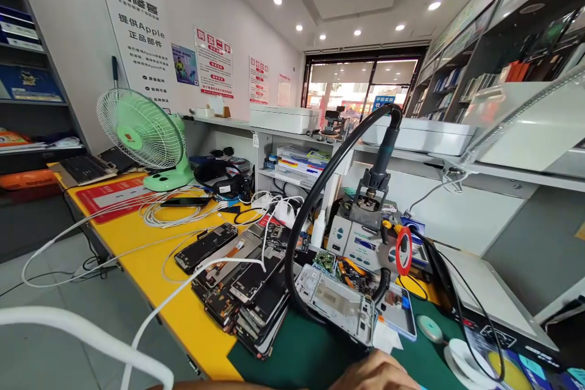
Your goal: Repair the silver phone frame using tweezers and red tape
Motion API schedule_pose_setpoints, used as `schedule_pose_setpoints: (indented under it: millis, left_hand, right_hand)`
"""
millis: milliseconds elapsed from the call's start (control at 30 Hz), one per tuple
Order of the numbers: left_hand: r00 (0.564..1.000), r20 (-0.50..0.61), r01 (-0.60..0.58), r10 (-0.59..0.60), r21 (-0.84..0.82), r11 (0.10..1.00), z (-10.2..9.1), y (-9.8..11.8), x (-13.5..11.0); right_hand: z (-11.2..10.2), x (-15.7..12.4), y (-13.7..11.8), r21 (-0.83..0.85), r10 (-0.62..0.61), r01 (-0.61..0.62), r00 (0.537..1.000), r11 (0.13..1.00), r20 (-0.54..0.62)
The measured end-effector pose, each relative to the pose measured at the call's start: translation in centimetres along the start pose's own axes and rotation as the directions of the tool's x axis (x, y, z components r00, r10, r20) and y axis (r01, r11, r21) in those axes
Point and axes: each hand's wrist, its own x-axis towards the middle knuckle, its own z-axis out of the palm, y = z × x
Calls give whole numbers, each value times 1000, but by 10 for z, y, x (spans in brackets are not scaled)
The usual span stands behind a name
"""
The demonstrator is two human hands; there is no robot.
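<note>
Only the back of my left hand (375, 373) shows, at the bottom edge, with the forearm running in from the left. It rests over the green work mat (306, 356), and its fingers are hidden below the frame. Nearest to it lies a bare silver phone frame (336, 303), with a blue-edged phone (398, 311) beside it. A pile of several dismantled phones (249, 295) lies to the left of the frame. My right hand is out of view.
A hot-air station (359, 241) with a looping black hose (305, 210) stands behind the phone frame. On the yellow table (146, 265) are white cables (173, 213), a green fan (144, 134) and a keyboard (85, 167). Shelves and white printers (283, 117) line the back counter.
</note>
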Motion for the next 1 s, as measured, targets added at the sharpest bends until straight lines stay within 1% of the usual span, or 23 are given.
schedule_pose_setpoints:
  millis: [33, 100, 167, 200, 267, 300, 367, 500, 667, 833, 1000]
  left_hand:
    - [998, -48, 27, -28, -8, 1000, -26, -12, 3]
    - [992, -105, 70, -70, 0, 998, -79, -41, 6]
    - [985, -137, 107, -104, 12, 994, -124, -69, 2]
    - [982, -146, 120, -116, 17, 993, -140, -81, -2]
    - [979, -148, 143, -138, 28, 989, -162, -97, -9]
    - [979, -144, 152, -145, 37, 988, -167, -102, -13]
    - [979, -135, 164, -156, 55, 985, -172, -107, -18]
    - [976, -119, 191, -180, 86, 978, -171, -113, -23]
    - [971, -96, 229, -221, 82, 970, -171, -128, -29]
    - [951, -108, 295, -289, 49, 954, -173, -148, -35]
    - [924, -86, 377, -373, 27, 926, -177, -168, -38]
  right_hand:
    - [3, -1, 1, -20, -22, 22, 1000, 1000, -2]
    - [10, -3, 3, -58, -58, 58, 998, 997, -8]
    - [17, -6, 6, -90, -90, 89, 996, 992, -12]
    - [21, -7, 7, -103, -105, 103, 994, 989, -11]
    - [27, -8, 9, -121, -140, 139, 990, 983, 1]
    - [29, -8, 10, -127, -158, 158, 987, 979, 11]
    - [34, -7, 13, -131, -191, 194, 981, 972, 33]
    - [41, -1, 18, -133, -230, 237, 971, 962, 61]
    - [51, 5, 20, -146, -252, 261, 965, 954, 76]
    - [62, 11, 14, -139, -264, 269, 963, 953, 53]
    - [77, 21, 11, -109, -270, 273, 962, 956, 41]
